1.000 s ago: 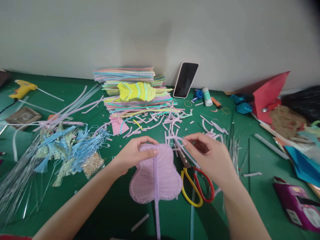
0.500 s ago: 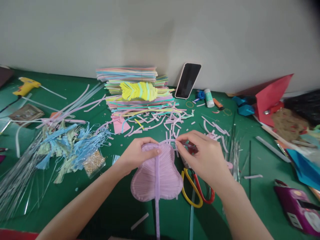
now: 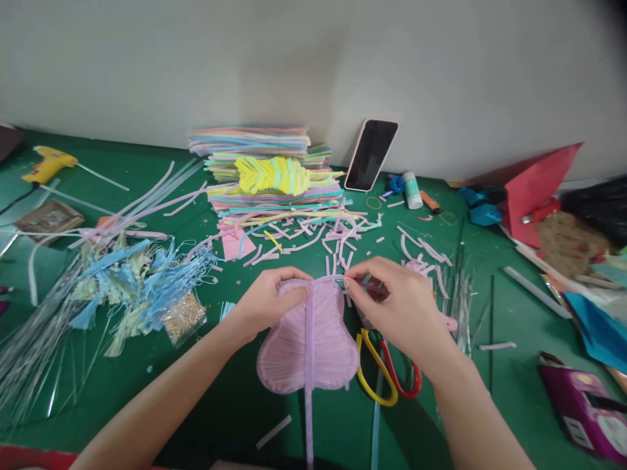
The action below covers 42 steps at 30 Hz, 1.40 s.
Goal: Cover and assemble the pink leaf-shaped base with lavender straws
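A lilac fan (image 3: 332, 346), made of pipe cleaners with a long thin handle, lies face up in front of me. My left hand (image 3: 274, 297) pinches its upper left edge, thumb on the face near the central spine. At the top right edge, my right hand (image 3: 392, 294) pinches a lilac pipe cleaner (image 3: 328, 279) between thumb and index finger. That strip runs along the fan's top rim, and its far end is hidden behind the fingers. Scissors (image 3: 375, 372) with yellow and red handles lie under my right hand, blades mostly covered.
Bundles of coloured pipe cleaners (image 3: 249, 141) stand at the back beside a propped phone (image 3: 372, 155). Cut lilac scraps litter the middle. Left are a yellow glue gun (image 3: 49, 164), blue tassels (image 3: 171, 287) and a bag of gold beads (image 3: 184, 318). A purple device (image 3: 580, 408) sits right.
Both hands keep their hold at the fan's top edge. My left thumb has shifted slightly upward, and the view has moved a little.
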Each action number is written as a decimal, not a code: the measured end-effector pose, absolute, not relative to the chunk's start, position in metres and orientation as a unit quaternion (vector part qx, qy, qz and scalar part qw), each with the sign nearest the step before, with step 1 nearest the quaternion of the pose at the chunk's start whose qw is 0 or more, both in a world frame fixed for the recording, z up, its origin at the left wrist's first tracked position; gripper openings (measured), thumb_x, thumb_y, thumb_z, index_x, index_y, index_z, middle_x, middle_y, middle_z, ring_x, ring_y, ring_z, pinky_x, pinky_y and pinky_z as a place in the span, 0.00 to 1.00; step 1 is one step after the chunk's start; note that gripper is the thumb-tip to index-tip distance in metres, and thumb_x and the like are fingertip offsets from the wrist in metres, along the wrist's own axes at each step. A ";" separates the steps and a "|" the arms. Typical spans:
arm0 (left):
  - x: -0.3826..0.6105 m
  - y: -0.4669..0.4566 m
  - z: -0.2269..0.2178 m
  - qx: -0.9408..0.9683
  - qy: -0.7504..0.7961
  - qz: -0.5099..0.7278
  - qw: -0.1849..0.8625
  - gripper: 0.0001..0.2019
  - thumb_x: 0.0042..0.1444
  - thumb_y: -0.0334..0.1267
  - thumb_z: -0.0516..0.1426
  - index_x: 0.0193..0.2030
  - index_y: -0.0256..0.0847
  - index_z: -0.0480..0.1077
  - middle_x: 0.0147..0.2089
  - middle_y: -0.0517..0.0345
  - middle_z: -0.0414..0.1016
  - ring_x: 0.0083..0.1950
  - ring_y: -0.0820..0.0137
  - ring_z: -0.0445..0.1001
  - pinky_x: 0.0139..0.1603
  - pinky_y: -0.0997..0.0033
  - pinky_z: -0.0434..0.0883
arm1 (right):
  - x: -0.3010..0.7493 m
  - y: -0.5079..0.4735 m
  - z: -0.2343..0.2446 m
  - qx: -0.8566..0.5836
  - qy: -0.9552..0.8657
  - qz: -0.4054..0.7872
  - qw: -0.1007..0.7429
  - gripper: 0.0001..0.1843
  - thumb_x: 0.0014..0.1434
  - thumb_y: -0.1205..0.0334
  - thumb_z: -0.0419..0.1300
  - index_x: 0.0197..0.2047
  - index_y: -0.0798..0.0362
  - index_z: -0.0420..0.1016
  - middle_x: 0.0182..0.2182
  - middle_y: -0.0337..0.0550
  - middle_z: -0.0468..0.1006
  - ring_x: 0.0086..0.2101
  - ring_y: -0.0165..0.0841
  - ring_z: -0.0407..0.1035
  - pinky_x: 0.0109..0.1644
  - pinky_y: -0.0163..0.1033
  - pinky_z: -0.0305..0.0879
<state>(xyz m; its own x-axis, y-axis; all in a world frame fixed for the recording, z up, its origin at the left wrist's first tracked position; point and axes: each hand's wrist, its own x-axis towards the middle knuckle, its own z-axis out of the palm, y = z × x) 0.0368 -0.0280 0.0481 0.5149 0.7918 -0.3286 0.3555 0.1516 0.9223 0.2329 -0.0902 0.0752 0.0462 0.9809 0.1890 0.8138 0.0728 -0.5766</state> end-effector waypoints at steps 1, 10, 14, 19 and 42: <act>0.037 -0.028 0.048 0.616 0.456 0.184 0.615 0.08 0.56 0.41 0.57 0.36 0.40 0.76 0.38 0.61 0.79 0.41 0.68 0.74 0.45 0.72 0.67 | 0.233 -0.090 0.075 -0.664 -0.676 0.150 0.283 0.05 0.57 0.69 0.59 0.29 0.51 0.73 0.26 0.34 0.75 0.25 0.26 0.67 0.30 0.32 0.60; 0.038 -0.024 0.040 0.591 0.460 0.213 0.628 0.07 0.54 0.41 0.60 0.31 0.40 0.76 0.35 0.61 0.80 0.39 0.70 0.75 0.44 0.74 0.68 | 0.228 -0.095 0.072 -0.677 -0.662 0.174 0.272 0.04 0.57 0.66 0.60 0.34 0.50 0.76 0.29 0.37 0.78 0.29 0.29 0.71 0.33 0.34 0.63; 0.037 -0.024 0.040 0.655 0.449 0.220 0.566 0.07 0.55 0.39 0.59 0.32 0.40 0.77 0.34 0.61 0.80 0.38 0.70 0.76 0.43 0.74 0.68 | 0.223 -0.097 0.068 -0.704 -0.644 0.159 0.254 0.05 0.58 0.60 0.61 0.34 0.48 0.79 0.25 0.36 0.78 0.28 0.32 0.72 0.32 0.36 0.62; 0.037 -0.023 0.042 0.690 0.446 0.210 0.529 0.08 0.55 0.39 0.59 0.33 0.39 0.77 0.34 0.61 0.81 0.37 0.70 0.76 0.42 0.74 0.69 | 0.221 -0.089 0.071 -0.720 -0.616 0.216 0.235 0.06 0.54 0.63 0.62 0.26 0.49 0.77 0.23 0.36 0.79 0.24 0.31 0.72 0.30 0.36 0.63; 0.029 -0.016 0.049 0.637 0.463 0.185 0.588 0.09 0.52 0.42 0.61 0.35 0.40 0.80 0.38 0.57 0.83 0.41 0.65 0.79 0.44 0.72 0.73 | 0.223 -0.109 0.046 -0.683 -0.453 0.466 0.332 0.12 0.51 0.51 0.65 0.28 0.52 0.75 0.23 0.39 0.78 0.25 0.31 0.71 0.30 0.36 0.68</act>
